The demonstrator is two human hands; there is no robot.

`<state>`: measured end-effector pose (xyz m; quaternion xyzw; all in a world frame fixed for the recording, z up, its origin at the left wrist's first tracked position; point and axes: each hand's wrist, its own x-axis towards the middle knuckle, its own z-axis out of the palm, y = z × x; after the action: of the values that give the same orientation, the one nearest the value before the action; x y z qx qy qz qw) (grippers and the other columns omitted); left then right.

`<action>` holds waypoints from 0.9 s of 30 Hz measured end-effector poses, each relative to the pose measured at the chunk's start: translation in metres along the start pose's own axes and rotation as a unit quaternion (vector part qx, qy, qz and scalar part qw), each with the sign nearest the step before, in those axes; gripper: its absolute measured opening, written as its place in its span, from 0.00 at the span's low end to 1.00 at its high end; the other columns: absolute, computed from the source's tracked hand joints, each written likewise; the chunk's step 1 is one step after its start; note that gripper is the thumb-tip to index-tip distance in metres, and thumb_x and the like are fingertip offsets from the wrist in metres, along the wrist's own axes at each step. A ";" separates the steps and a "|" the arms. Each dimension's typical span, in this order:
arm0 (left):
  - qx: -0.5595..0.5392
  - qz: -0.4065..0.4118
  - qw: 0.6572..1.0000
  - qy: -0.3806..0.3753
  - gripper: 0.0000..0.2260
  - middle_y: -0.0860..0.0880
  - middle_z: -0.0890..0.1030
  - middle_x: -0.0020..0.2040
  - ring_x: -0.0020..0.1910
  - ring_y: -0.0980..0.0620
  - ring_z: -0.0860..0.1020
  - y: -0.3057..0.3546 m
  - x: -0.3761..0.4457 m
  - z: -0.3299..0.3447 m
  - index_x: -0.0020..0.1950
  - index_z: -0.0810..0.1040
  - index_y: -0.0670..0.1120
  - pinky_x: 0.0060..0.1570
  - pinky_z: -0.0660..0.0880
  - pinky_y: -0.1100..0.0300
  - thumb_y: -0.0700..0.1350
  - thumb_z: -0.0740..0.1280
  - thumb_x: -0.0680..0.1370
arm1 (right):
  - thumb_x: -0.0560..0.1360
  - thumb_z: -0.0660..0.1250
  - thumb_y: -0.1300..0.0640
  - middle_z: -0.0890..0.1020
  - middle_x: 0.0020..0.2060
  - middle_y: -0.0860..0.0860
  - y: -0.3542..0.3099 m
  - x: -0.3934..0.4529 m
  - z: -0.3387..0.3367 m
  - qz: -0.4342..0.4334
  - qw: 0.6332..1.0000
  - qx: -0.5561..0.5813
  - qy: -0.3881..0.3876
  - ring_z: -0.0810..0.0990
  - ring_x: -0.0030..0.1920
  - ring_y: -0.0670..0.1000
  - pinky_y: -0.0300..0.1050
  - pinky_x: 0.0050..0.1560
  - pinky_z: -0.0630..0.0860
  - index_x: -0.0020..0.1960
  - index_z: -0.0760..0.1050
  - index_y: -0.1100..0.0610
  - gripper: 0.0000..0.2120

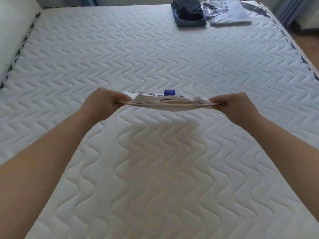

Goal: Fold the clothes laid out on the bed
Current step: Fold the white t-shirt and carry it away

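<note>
In the middle of the frame, a white piece of clothing is hanging in the air just above the bed. It is folded flat and we are seeing it edge-on, so it is looking like a thin, wide strip. Dark marks are showing on its top side, and a small blue tag is sticking up at its far edge. What kind of clothing it is cannot be told from here.

The left hand is pinching the left end of the cloth, with the fingers curled around the edge. The right hand is pinching the right end the same way. Both hands are pulling it out straight between them, and both bare arms are reaching in from the bottom corners of the frame.

Under the cloth, a soft shadow is lying on the bed. The bed is wearing a white cover with wavy stitched lines all over it.

Far away, at the upper right of the frame, two folded piles are sitting side by side on the bed. The dark blue pile is on the left, and the light blue pile is just beside it on the right.

At the upper left of the frame, a white padded headboard is standing along the edge of the bed.
</note>
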<state>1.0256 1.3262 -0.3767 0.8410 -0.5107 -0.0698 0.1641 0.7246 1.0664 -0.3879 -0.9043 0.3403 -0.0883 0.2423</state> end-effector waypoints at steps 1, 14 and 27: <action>0.001 0.008 1.000 0.016 0.11 0.43 0.86 0.49 0.47 0.42 0.84 -0.007 -0.010 0.023 0.56 0.85 0.50 0.46 0.77 0.53 0.39 0.70 0.77 | 0.74 0.72 0.60 0.86 0.49 0.54 0.008 -0.007 0.016 -0.015 1.000 -0.024 0.012 0.84 0.49 0.55 0.45 0.52 0.77 0.55 0.84 0.54 0.11; 0.012 0.053 0.997 -0.049 0.21 0.43 0.84 0.56 0.52 0.42 0.84 -0.042 -0.180 0.281 0.56 0.84 0.43 0.55 0.75 0.54 0.38 0.56 0.72 | 0.70 0.73 0.67 0.85 0.46 0.54 0.111 -0.156 0.218 -0.027 0.994 -0.092 -0.057 0.84 0.45 0.57 0.50 0.37 0.81 0.47 0.83 0.56 0.09; -0.110 -0.267 0.957 -0.003 0.19 0.39 0.78 0.60 0.59 0.39 0.75 -0.033 -0.168 0.286 0.64 0.75 0.40 0.59 0.70 0.47 0.51 0.62 0.79 | 0.77 0.61 0.53 0.78 0.57 0.60 0.121 -0.149 0.246 0.282 0.958 0.052 0.008 0.75 0.58 0.62 0.53 0.60 0.68 0.65 0.73 0.62 0.20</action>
<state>0.8935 1.4296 -0.6648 0.9231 -0.2576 -0.1699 0.2297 0.6231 1.1789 -0.6606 -0.7569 0.5783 -0.0414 0.3015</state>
